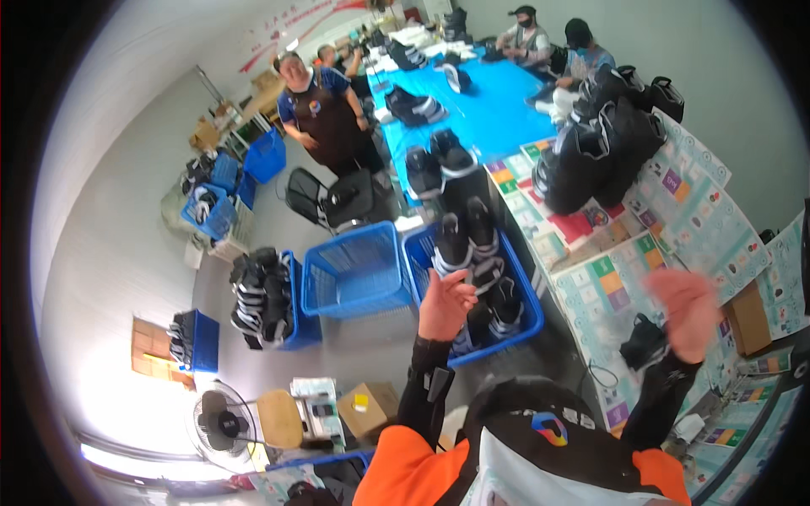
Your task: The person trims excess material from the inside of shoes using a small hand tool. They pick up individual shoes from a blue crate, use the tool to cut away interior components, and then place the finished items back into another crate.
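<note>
My left hand (446, 304) is raised in front of the blue crate of shoes, palm up, with its fingers apart and loosely bent. Nothing shows in it. Below and behind it, the blue plastic crate (533, 331) holds several black shoes (453, 242) with grey-and-white soles. My right hand (685, 314) is up over the patterned worktable (582, 287) and smeared by motion. Its fingers cannot be made out. Close to that hand, a black shoe or shoe part (643, 341) lies on the table, partly hidden by my wrist.
An empty-looking blue basket (353, 274) and a basket heaped with shoes (266, 295) stand left. Black shoes (582, 160) pile up at the table's far end. Beyond lies a blue-covered table (498, 110) with seated people. A person in a brown apron (325, 122) stands by a black chair (333, 198).
</note>
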{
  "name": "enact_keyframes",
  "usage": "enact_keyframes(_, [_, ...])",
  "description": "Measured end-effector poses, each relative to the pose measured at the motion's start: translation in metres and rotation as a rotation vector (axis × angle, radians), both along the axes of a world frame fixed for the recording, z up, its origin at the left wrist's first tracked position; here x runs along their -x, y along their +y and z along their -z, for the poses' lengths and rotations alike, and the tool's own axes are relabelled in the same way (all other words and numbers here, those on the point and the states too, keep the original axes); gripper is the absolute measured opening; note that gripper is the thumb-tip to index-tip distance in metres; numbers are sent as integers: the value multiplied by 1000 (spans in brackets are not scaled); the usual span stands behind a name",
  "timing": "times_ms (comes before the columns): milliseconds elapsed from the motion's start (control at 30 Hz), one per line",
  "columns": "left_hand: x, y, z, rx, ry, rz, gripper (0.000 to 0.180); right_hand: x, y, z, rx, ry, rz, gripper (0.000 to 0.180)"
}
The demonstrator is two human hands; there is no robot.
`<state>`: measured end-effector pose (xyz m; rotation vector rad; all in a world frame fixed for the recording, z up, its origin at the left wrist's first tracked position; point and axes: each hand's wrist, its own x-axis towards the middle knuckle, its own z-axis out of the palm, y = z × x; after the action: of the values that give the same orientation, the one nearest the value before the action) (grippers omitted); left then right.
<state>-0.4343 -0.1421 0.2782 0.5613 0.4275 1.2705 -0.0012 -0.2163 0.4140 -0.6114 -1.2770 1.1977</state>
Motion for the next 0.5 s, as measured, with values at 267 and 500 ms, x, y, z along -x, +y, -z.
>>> enact_keyframes(267, [-15, -17, 106, -44, 803, 437, 37, 168, 28, -10, 68, -647, -278, 55])
enact_keyframes(500, [-38, -10, 66, -668, 900, 211, 38, 203, 31, -83, -333, -726, 142, 55])
